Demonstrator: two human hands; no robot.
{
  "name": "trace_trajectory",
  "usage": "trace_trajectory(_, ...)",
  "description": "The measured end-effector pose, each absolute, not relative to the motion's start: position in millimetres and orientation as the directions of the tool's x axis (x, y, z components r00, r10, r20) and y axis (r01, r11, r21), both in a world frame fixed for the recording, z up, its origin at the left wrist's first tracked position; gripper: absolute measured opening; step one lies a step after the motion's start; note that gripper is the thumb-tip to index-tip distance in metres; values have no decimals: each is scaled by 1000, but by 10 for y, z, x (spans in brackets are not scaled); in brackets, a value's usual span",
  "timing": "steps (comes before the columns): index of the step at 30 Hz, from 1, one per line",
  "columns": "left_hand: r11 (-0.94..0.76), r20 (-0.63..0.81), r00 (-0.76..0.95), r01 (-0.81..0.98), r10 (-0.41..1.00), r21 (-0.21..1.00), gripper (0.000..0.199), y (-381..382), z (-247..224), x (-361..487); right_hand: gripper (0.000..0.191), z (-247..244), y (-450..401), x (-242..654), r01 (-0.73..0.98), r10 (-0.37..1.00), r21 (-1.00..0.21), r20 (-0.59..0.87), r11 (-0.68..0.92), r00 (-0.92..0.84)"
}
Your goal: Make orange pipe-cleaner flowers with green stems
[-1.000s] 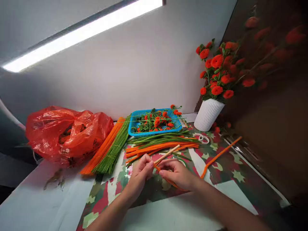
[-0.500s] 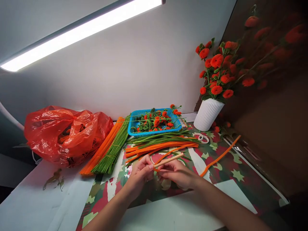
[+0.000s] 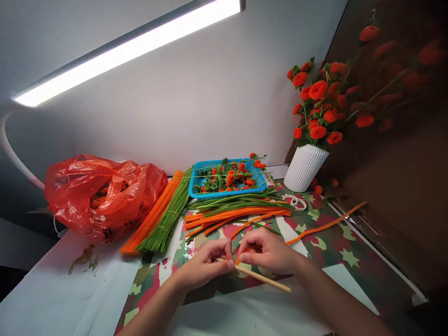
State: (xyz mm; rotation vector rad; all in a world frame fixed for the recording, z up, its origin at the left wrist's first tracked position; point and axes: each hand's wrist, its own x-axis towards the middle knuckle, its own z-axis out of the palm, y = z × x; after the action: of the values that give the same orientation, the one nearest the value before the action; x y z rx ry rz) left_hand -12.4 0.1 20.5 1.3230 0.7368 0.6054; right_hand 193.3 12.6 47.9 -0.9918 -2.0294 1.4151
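Observation:
My left hand (image 3: pixel 210 261) is closed round a thin wooden stick (image 3: pixel 264 279), whose longer part slants down to the right. Thumb and forefinger of my right hand (image 3: pixel 268 252) pinch an orange pipe cleaner (image 3: pixel 325 227) close to the stick. Its long tail runs out behind the right wrist toward the right edge of the mat. A bit of orange shows at the stick between both hands; how it is wound there is partly hidden by the fingers. Loose orange and green pipe cleaners (image 3: pixel 241 213) lie just beyond the hands.
A blue basket (image 3: pixel 227 195) holds orange flowers and green stems. Left of it are bundled pipe cleaners (image 3: pixel 164 214) and a red plastic bag (image 3: pixel 105 200). A white vase (image 3: pixel 306 168) with orange flowers stands right, near white tape rings (image 3: pixel 296 202). A lamp (image 3: pixel 140 49) hangs above.
The stick has swung from pointing up right to pointing down right. My right hand has risen above it, and the pipe cleaner's tail has shifted right.

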Motion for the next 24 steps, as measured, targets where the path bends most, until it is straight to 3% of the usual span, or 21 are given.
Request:
trace_trajectory(7,-28,-120,593,234,796,972,29,-10,283,-86,11,467,34,1868,457,821,-773,139,439,-553)
trace_trajectory(16,-78,-16,367,240,930,968,28,-72,163,45,16,324,-3,1771,563,811,-586,372,583,-452)
trace_trajectory(24,-117,46,245,280,968,953,24,-115,123,131,19,276,-28,1721,625,798,-501,444,599,-408)
